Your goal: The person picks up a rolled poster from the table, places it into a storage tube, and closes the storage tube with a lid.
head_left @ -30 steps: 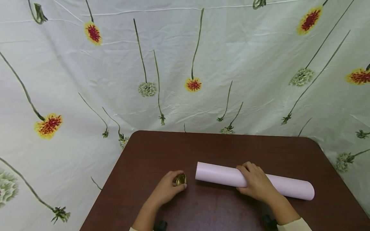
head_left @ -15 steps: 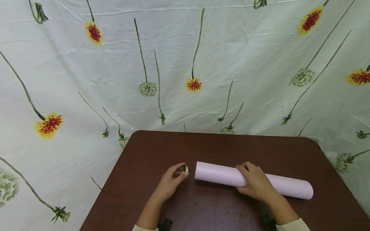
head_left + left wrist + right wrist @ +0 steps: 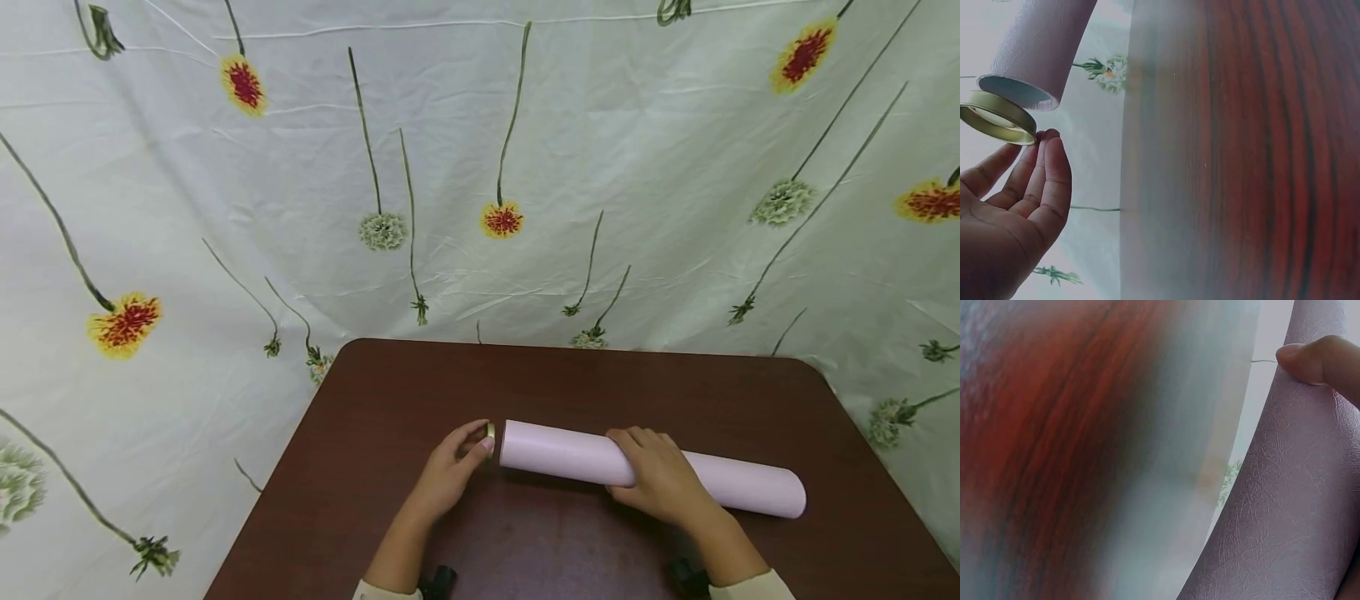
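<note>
A pale pink cardboard tube [image 3: 562, 452] with a finely creased surface lies slantwise in the head view. My right hand [image 3: 660, 475] grips it around the middle from above; the right thumb shows against the tube in the right wrist view. At the tube's left end, my left hand [image 3: 444, 477] pinches a gold metal lid [image 3: 1007, 107] by its edge, between thumb and fingertips. The lid stands on edge, facing the hollow tube mouth [image 3: 1029, 94]. In the left wrist view its rim is very close to the tube; whether they touch I cannot tell.
Beneath both hands is a dark reddish-brown table [image 3: 570, 550] with rounded back corners. White cloth [image 3: 637, 125] printed with flowers hangs behind and beside it. Small black devices [image 3: 440, 582] sit at the wrists.
My left hand has moved right and slightly away from me, turning the lid from facing upward to edge-on beside the tube mouth. The tube and right hand have shifted slightly left.
</note>
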`<state>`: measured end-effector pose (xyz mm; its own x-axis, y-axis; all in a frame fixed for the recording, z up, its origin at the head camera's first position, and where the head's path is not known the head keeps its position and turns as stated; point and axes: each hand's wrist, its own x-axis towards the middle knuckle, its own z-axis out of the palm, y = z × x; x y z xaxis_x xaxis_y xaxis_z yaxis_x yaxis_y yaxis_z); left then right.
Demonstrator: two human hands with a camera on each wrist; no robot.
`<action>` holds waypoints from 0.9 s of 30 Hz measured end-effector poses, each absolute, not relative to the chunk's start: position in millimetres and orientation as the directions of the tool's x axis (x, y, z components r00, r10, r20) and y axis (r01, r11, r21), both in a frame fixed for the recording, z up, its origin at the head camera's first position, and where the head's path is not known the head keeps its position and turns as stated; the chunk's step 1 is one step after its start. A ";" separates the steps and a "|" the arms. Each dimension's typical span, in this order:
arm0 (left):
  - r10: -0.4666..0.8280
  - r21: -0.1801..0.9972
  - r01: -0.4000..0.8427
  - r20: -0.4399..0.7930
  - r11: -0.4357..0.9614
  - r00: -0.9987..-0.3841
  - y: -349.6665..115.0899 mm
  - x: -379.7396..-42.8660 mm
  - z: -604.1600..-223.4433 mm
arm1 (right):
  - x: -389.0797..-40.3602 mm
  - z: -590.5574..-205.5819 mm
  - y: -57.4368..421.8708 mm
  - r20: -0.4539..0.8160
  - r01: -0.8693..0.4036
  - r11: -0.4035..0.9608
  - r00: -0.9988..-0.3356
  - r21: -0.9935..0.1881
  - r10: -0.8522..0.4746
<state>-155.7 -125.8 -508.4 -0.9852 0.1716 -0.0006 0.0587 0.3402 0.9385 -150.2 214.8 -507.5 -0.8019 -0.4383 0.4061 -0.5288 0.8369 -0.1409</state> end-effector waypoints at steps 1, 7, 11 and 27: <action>0.170 0.938 0.058 -0.001 0.341 -0.986 -125.0 -155.9 -508.7 | -149.9 -507.5 214.1 0.416 -0.532 0.835 -0.796 -0.138 -0.439; 0.148 0.941 0.051 0.000 0.335 -0.989 -121.5 -155.4 -509.3 | -148.8 -507.0 211.1 0.419 -0.530 0.836 -0.797 -0.142 -0.434; 0.159 0.943 0.066 0.014 0.326 -0.987 -119.1 -155.6 -509.3 | -147.6 -506.6 209.8 0.401 -0.517 0.842 -0.812 -0.154 -0.425; 0.147 0.960 0.043 0.002 0.278 -0.989 -112.6 -156.7 -510.1 | -146.5 -506.5 208.9 0.411 -0.509 0.847 -0.812 -0.153 -0.414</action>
<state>-156.7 -112.6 -510.1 -0.9892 0.1467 0.0022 0.0434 0.2780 0.9596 -146.5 208.9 -506.5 -0.8121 -0.4141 0.4112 -0.5093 0.8469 -0.1530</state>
